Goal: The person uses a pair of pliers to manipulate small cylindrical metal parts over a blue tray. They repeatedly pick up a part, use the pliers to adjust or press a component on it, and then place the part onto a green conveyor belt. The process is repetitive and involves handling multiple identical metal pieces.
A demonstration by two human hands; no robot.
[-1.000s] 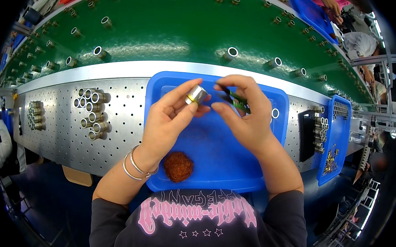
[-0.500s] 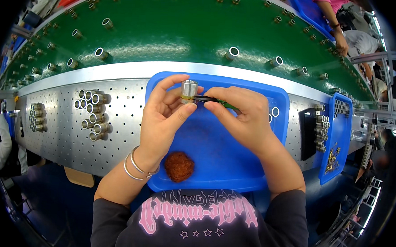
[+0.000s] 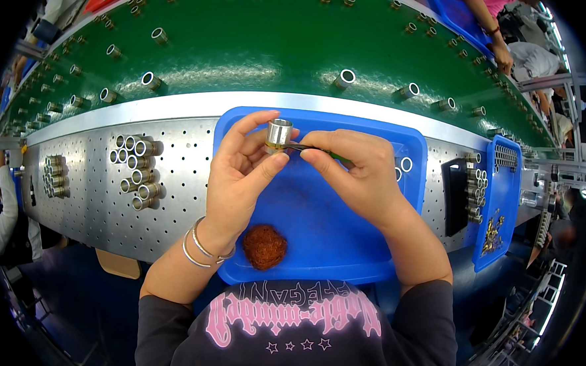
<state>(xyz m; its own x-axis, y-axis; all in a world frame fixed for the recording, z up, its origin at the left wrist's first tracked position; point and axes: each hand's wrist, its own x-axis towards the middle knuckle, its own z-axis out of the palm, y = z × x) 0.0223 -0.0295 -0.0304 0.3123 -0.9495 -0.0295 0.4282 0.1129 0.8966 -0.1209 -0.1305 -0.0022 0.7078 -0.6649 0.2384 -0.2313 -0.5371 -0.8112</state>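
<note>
Silver metal tube (image 3: 280,133) stood near-upright in the left hand (image 3: 237,173), nearer than the right, over the blue tray's (image 3: 323,231) far half. Right hand (image 3: 366,172) gripped tweezers (image 3: 303,147), lying crosswise, tips leftward at the tube's lower end; contact unclear. Tray overhung the counter's (image 3: 185,210) near edge: brown scrubber (image 3: 264,246) near-left corner, rings (image 3: 406,164) far right. Smaller tray (image 3: 503,184), counter's right end: brassy bits (image 3: 494,232).

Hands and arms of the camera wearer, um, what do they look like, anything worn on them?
Both the left hand and right hand are ungloved. Short, dark grey sleeves leave the forearms bare. The left wrist carries a thin silver bracelet, seemingly in two loops; the right wrist shows nothing worn.
</note>
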